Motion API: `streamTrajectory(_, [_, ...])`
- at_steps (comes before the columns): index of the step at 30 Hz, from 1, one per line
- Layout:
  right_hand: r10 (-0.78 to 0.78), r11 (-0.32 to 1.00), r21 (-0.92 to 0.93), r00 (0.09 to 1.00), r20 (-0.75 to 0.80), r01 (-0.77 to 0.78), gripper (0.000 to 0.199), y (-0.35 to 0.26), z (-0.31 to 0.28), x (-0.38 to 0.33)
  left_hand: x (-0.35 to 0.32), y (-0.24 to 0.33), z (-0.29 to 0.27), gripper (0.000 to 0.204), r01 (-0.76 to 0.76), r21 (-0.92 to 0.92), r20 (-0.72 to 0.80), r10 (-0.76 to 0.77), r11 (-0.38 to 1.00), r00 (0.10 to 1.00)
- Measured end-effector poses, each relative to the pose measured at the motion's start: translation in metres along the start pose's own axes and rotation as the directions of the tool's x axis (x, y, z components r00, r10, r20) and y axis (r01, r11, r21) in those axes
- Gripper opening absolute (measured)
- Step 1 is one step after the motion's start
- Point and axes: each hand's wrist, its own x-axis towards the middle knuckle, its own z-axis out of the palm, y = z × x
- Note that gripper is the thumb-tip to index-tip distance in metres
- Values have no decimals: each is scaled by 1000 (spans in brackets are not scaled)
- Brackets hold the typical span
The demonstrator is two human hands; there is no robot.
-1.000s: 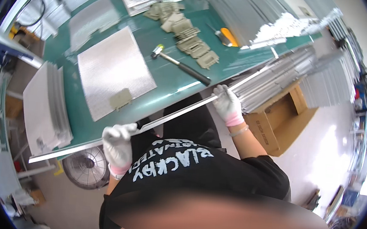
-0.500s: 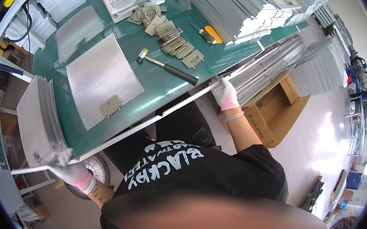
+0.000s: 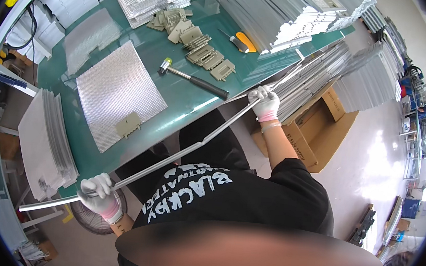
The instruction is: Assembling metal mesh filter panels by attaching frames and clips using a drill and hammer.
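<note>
A long, thin pale metal strip (image 3: 158, 164) runs diagonally in front of my body, with a small notch or kink near its middle. My gloved left hand (image 3: 98, 194) is closed around it near the lower left end. Further up at the right, my gloved right hand (image 3: 265, 104) grips it beside the table edge. On the green table (image 3: 184, 114) lies a silver mesh-textured sheet (image 3: 120, 85), with a beige plastic bracket (image 3: 128, 125) at its near edge. Past the sheet rests a black-handled hammer (image 3: 202, 84).
Beige brackets (image 3: 205, 55) lie in a pile beyond the hammer, near a screwdriver (image 3: 239, 44). Stacked panels (image 3: 280, 16) stand at the far right, other sheets (image 3: 48, 143) at the left. An opened cardboard box (image 3: 326, 128) and a floor fan (image 3: 94, 216) are below.
The strip has come toward my body, away from the table edge, and turned slightly. My left hand has shifted right and up, my right hand slightly right.
</note>
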Motion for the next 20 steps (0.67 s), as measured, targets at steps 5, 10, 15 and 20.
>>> streamTrajectory(5, [8, 999, -34, 954, -300, -19, 28, -2, -19, 29, -18, -21, 3, 37, 125, 225, -79, -110, 966, 991])
streamTrajectory(10, [-299, 936, -339, 713, -635, 90, 26, -7, -30, 44, -28, -24, -1, 35, 205, 182, -50, -199, 962, 979])
streamTrajectory(15, [-200, 962, -253, 889, -413, 99, 20, -35, -45, 40, -30, -25, 4, 32, 215, 199, -97, -199, 956, 975])
streamTrajectory(20, [-259, 898, -441, 804, -535, -4, 47, -56, -83, 73, -30, -23, 0, 32, 246, 273, 32, -265, 930, 964])
